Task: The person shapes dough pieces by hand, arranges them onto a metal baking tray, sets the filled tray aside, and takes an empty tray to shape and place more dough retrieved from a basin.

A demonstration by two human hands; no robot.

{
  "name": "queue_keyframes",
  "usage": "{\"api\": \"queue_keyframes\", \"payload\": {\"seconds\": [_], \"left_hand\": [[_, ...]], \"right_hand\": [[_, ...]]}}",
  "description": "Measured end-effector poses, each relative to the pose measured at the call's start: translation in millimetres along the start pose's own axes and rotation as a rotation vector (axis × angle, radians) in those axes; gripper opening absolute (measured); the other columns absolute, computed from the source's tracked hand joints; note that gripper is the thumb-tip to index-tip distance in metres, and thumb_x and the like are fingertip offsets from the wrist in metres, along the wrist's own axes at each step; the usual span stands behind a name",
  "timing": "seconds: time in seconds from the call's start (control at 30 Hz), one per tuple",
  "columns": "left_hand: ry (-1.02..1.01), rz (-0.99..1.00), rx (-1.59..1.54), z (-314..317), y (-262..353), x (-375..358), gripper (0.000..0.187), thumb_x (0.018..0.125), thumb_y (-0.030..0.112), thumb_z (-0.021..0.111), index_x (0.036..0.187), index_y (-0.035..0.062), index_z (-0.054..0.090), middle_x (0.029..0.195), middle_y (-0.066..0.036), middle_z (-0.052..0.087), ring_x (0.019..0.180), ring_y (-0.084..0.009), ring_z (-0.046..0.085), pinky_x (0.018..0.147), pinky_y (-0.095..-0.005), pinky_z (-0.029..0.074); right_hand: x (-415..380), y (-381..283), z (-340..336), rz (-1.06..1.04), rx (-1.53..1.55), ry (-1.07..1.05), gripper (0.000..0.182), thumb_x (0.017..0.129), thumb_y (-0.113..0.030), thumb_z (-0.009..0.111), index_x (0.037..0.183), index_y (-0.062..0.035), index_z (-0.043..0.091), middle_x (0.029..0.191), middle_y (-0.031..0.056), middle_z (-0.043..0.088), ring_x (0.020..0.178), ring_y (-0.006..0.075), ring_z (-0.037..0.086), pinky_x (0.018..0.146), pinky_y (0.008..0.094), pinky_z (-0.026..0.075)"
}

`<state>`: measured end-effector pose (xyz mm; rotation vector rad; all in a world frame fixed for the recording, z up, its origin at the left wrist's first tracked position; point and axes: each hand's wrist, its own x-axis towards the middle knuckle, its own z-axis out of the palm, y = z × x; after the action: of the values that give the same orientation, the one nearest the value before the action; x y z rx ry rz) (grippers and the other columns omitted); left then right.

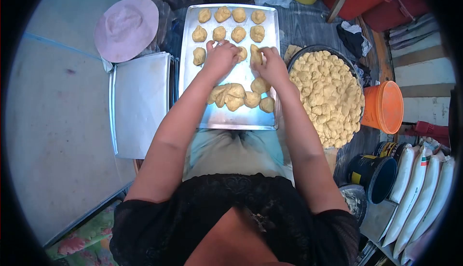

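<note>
A metal baking tray lies before me, with rows of yellowish dough balls at its far end. Above its third row, my left hand is curled palm down, closed at the near side of a dough ball; its undersides are hidden. My right hand grips an elongated dough piece between thumb and fingers, just right of that ball. Closer to me on the tray are a joined dough lump and a few loose pieces.
A wide dark basin heaped with dough chunks stands right of the tray. Beyond it are an orange bucket, a dark bucket and filled white sacks. Stacked trays and a pink hat are at left.
</note>
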<state>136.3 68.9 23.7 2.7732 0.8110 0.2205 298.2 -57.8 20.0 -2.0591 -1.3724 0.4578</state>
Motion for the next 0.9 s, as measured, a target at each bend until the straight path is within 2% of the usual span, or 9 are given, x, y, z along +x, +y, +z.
{"api": "queue_keyframes", "payload": {"seconds": [0.13,0.17,0.33,0.47,0.57,0.63,0.7,0.8,0.9], "left_hand": [[0.432,0.049,0.026,5.8,6.7,-31.1,0.033,0.092,0.029,0.061,0.121,0.0143,0.067,0.121,-0.010,0.065,0.121,-0.0307,0.053,0.103,-0.0533,0.029],[0.323,-0.023,-0.033,3.7,9.7,-47.9,0.034,0.092,0.030,0.061,0.122,0.0133,0.067,0.122,-0.011,0.064,0.122,-0.0313,0.053,0.103,-0.0520,0.030],[-0.211,-0.260,-0.288,-12.4,26.1,-116.7,0.043,0.092,0.032,0.062,0.128,0.0088,0.063,0.128,-0.013,0.060,0.126,-0.0333,0.048,0.099,-0.0457,0.036],[0.037,-0.230,-0.225,-19.6,19.0,-148.4,0.044,0.090,0.032,0.063,0.128,0.0091,0.063,0.127,-0.013,0.060,0.124,-0.0326,0.049,0.099,-0.0453,0.035],[0.019,-0.232,-0.208,-31.3,2.0,-164.3,0.043,0.085,0.027,0.068,0.123,0.0071,0.066,0.119,-0.015,0.063,0.115,-0.0329,0.056,0.097,-0.0436,0.041],[-0.067,-0.198,-0.352,-29.1,-23.2,-164.4,0.040,0.083,0.021,0.070,0.119,0.0052,0.067,0.114,-0.016,0.063,0.109,-0.0331,0.059,0.094,-0.0417,0.045],[0.050,-0.364,-0.423,-28.1,-28.4,-160.8,0.035,0.082,0.012,0.071,0.115,0.0017,0.068,0.107,-0.019,0.064,0.100,-0.0343,0.063,0.090,-0.0385,0.050],[0.286,-0.503,-0.469,-22.3,-31.8,-147.0,0.043,0.085,0.022,0.070,0.122,0.0015,0.064,0.115,-0.021,0.062,0.108,-0.0365,0.059,0.096,-0.0427,0.046],[0.499,-0.277,-0.026,-16.0,-9.8,-146.3,0.046,0.084,0.028,0.072,0.122,0.0030,0.064,0.119,-0.022,0.059,0.111,-0.0381,0.056,0.097,-0.0465,0.044]], "right_hand": [[-56.5,-2.9,-23.8,-0.145,-0.097,-0.154,0.037,0.079,-0.023,0.073,0.110,-0.0039,0.066,0.107,0.0176,0.062,0.096,0.0343,0.064,0.084,0.0431,0.051],[-65.7,-5.2,-27.7,-0.235,-0.142,-0.173,0.036,0.079,-0.024,0.074,0.107,-0.0032,0.067,0.106,0.0181,0.063,0.095,0.0338,0.064,0.083,0.0422,0.051],[-73.9,-21.0,-41.4,0.063,-0.049,-0.326,0.033,0.077,-0.028,0.075,0.098,-0.0045,0.068,0.092,0.0178,0.067,0.089,0.0321,0.066,0.078,0.0392,0.051],[-60.1,-1.6,-20.9,0.286,-0.035,-0.134,0.038,0.079,-0.034,0.072,0.107,-0.0095,0.068,0.103,0.0112,0.066,0.086,0.0296,0.066,0.075,0.0408,0.053],[-59.9,-21.4,-9.9,0.237,-0.187,-0.060,0.036,0.082,-0.031,0.069,0.108,-0.0061,0.067,0.106,0.0141,0.068,0.092,0.0319,0.065,0.079,0.0424,0.052],[-62.2,-24.3,7.2,-0.198,-0.202,0.111,0.034,0.078,-0.026,0.068,0.105,-0.0049,0.067,0.100,0.0145,0.067,0.099,0.0342,0.061,0.087,0.0413,0.049],[-64.3,-37.0,21.2,-0.500,-0.056,0.110,0.033,0.077,-0.023,0.068,0.105,-0.0051,0.067,0.104,0.0147,0.067,0.104,0.0348,0.060,0.092,0.0419,0.047],[-61.1,-41.0,40.1,-0.350,0.043,-0.246,0.033,0.075,-0.020,0.069,0.104,-0.0045,0.066,0.103,0.0156,0.067,0.100,0.0353,0.062,0.089,0.0419,0.049],[-54.4,-46.8,28.8,-0.091,0.222,-0.296,0.032,0.072,-0.018,0.071,0.101,-0.0037,0.066,0.099,0.0169,0.067,0.094,0.0363,0.064,0.083,0.0419,0.051]]}}
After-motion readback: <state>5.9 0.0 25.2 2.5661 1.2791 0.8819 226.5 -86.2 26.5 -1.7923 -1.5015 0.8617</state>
